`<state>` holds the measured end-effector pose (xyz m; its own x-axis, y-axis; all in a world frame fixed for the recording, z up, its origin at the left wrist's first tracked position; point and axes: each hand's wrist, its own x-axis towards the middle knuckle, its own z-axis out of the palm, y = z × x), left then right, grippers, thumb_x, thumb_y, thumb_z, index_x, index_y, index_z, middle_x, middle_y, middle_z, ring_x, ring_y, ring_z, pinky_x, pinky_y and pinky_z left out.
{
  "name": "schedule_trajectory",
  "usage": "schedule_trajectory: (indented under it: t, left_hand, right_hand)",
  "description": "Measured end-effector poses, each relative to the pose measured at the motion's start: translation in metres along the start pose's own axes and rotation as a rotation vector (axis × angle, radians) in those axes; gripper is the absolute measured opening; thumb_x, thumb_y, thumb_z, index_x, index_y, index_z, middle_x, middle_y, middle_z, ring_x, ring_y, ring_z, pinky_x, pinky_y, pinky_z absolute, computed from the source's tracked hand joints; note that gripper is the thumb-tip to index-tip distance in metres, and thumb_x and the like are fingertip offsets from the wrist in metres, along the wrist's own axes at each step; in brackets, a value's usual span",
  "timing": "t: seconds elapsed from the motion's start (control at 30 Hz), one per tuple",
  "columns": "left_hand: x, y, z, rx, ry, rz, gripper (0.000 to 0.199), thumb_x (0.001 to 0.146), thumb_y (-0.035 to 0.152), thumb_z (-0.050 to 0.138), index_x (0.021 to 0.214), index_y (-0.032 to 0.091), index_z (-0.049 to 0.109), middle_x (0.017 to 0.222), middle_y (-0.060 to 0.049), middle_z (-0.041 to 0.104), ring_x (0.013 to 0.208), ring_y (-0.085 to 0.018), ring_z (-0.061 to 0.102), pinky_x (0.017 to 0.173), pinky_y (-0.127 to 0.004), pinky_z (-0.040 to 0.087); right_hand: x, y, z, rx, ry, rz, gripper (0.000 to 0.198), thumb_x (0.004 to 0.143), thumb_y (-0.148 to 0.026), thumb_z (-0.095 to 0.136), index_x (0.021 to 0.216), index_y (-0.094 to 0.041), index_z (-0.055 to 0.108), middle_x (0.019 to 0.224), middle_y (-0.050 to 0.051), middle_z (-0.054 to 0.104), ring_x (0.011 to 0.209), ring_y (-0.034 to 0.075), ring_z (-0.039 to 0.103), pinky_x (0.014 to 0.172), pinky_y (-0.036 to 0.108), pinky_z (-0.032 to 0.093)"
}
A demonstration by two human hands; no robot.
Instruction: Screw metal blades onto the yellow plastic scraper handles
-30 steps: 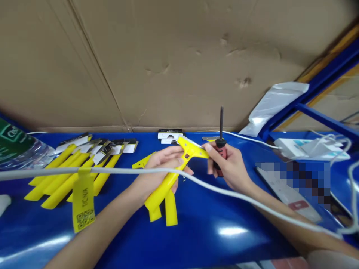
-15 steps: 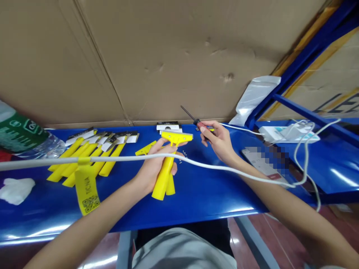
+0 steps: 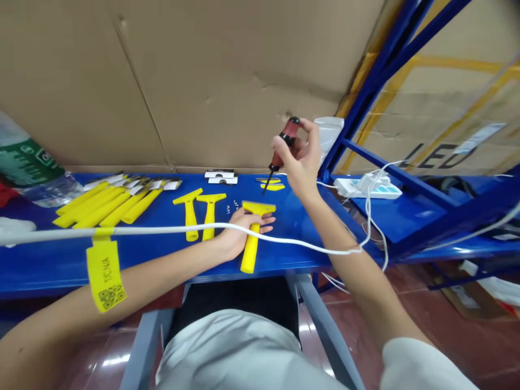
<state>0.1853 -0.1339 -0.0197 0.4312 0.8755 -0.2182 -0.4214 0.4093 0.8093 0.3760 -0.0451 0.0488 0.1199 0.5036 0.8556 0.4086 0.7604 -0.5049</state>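
My left hand is closed around the handle of a yellow scraper low over the blue bench, its thumb across the neck and fingertips showing on the far side. Up and to the right, my right hand grips a screwdriver by its red and black handle. The screwdriver's dark shaft slants down to the left, its tip apart from the held scraper's head. Left of my left hand lie a yellow scraper and another yellow scraper. Small yellow pieces lie behind the screwdriver tip.
Yellow scrapers with cards are heaped at left beside a green-labelled bottle. Black-and-white packets sit by the cardboard wall. A white cable crosses in front of both arms, with a yellow tag. A power strip is at right.
The view has swung right. My left hand has moved lower with one scraper; two others now lie separately in view. My right hand has raised the screwdriver and turned its tip downward.
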Motion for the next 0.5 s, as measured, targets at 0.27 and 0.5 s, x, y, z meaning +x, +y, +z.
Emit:
schedule_trajectory:
  t: [0.27, 0.5]
  left_hand:
    - [0.008, 0.007, 0.001, -0.037, -0.001, -0.043, 0.047, 0.081, -0.009, 0.08, 0.099, 0.023, 0.05, 0.121, -0.016, 0.084, 0.122, -0.034, 0.086, 0.12, -0.054, 0.063]
    - [0.009, 0.004, 0.0, -0.025, -0.032, -0.029, 0.023, 0.088, -0.005, 0.073, 0.092, 0.016, 0.063, 0.115, -0.021, 0.086, 0.116, -0.029, 0.086, 0.115, -0.043, 0.066]
  right_hand:
    - [-0.036, -0.02, -0.024, 0.064, -0.128, 0.07, 0.075, 0.105, -0.075, 0.073, 0.163, -0.038, 0.044, 0.106, 0.004, 0.069, 0.069, 0.021, 0.074, 0.061, 0.039, 0.065]
    - [-0.045, -0.012, -0.02, -0.053, -0.104, 0.141, 0.081, 0.107, -0.077, 0.069, 0.171, -0.041, 0.036, 0.125, 0.009, 0.07, 0.1, 0.026, 0.08, 0.079, 0.042, 0.072]
